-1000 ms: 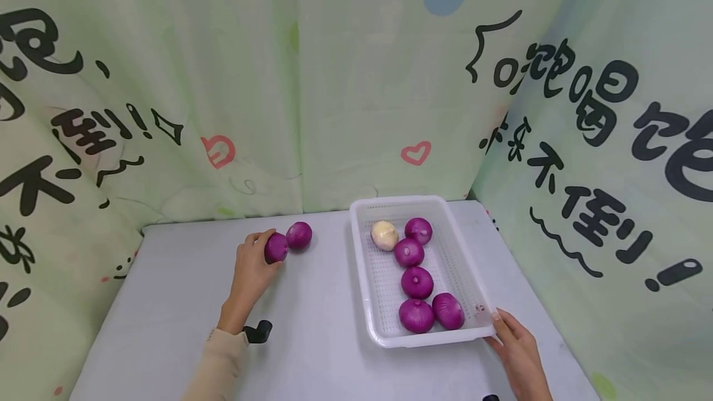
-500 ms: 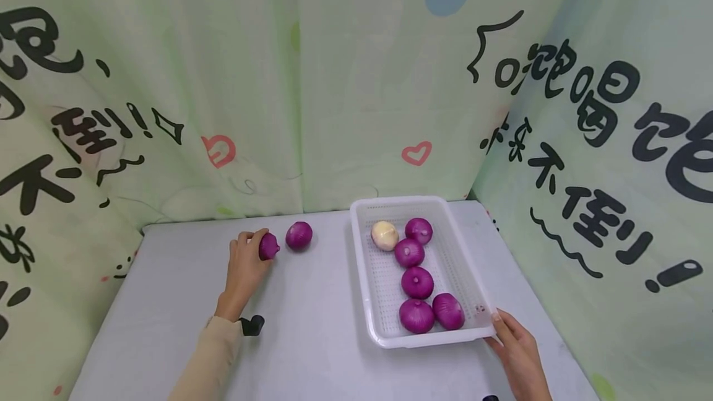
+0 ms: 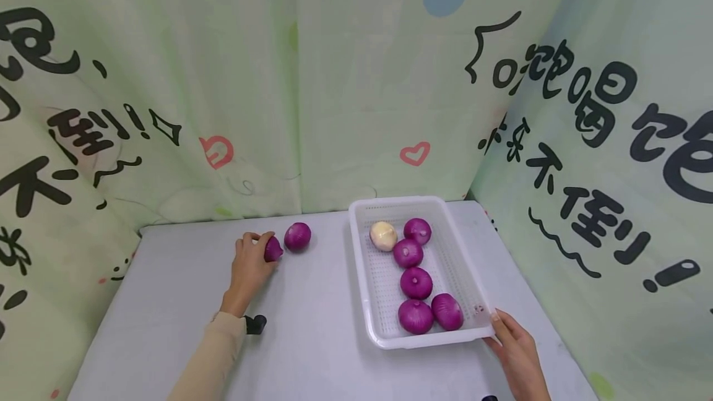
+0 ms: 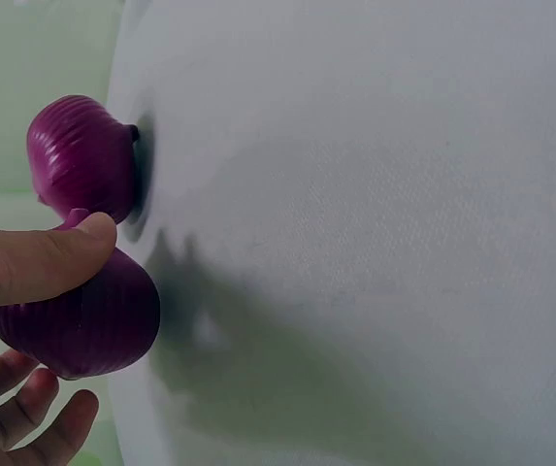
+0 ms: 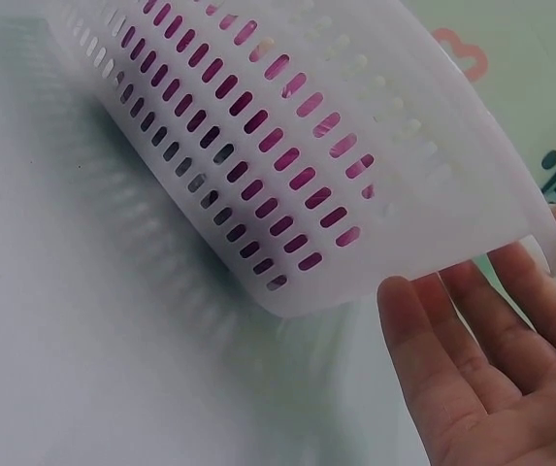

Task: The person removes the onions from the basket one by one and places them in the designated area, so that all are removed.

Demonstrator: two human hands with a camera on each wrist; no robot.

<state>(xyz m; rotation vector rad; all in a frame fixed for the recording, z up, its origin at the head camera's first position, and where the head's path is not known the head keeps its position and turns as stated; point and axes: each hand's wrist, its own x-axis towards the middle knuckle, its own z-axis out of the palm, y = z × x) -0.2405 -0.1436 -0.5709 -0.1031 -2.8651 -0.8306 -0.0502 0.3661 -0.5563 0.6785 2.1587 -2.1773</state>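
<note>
My left hand (image 3: pixel 247 271) holds a red onion (image 3: pixel 273 249) at the left of the table. In the left wrist view the thumb lies over this onion (image 4: pixel 93 320), and a shadow falls on the tabletop beside it. Just behind and to the right sits another red onion (image 3: pixel 298 236), loose on the table. At the right, my right hand (image 3: pixel 518 351) grips the near right corner of a white perforated basket (image 3: pixel 423 343). Its thumb is on the rim, with the fingers below it in the right wrist view. Several red onions (image 3: pixel 416 283) and a pale peeled onion (image 3: pixel 384 236) lie in the basket.
A white table (image 3: pixel 317 302) carries everything. Pale green printed curtains (image 3: pixel 345 110) rise along its back and sides. A black strap piece (image 3: pixel 256 325) sticks out from the left wrist.
My left hand first drew its onion left, away from the loose onion, and then shifted slightly back right. The right hand and the basket stay in place.
</note>
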